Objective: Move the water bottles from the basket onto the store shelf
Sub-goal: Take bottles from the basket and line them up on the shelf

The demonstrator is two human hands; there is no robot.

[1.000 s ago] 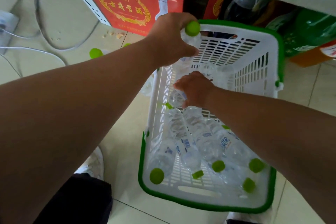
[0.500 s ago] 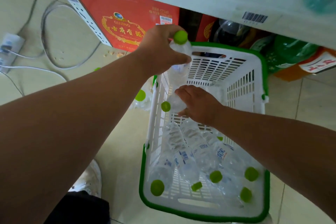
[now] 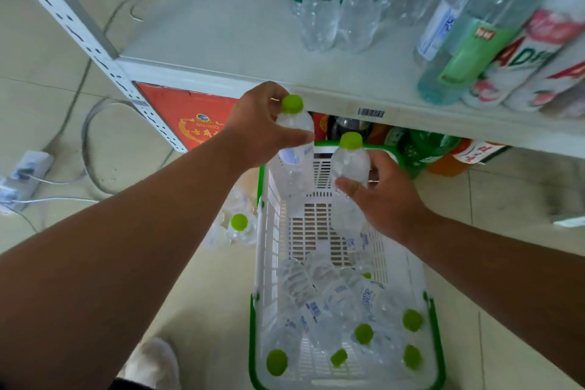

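Shelf (image 3: 240, 41) ahead | left hand (image 3: 256, 130) grips bottle (image 3: 296, 136); right hand (image 3: 384, 196) grips second bottle (image 3: 349, 165)

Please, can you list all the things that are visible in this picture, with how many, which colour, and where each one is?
Held water bottles: two, clear with green caps; one in the left hand, one in the right, both above the basket.
Basket: one, white with green rim, on the floor below the shelf.
Bottles in the basket: several, clear, green caps, lying at the near end; exact count unclear.
Bottle on the floor: at least one, green cap, left of the basket.
Shelf: one, white, with standing bottles at back and right.
Red box: one, under the shelf.
Power strip: one, white, on the floor at left.
Left hand: grip on a bottle.
Right hand: grip on a bottle.
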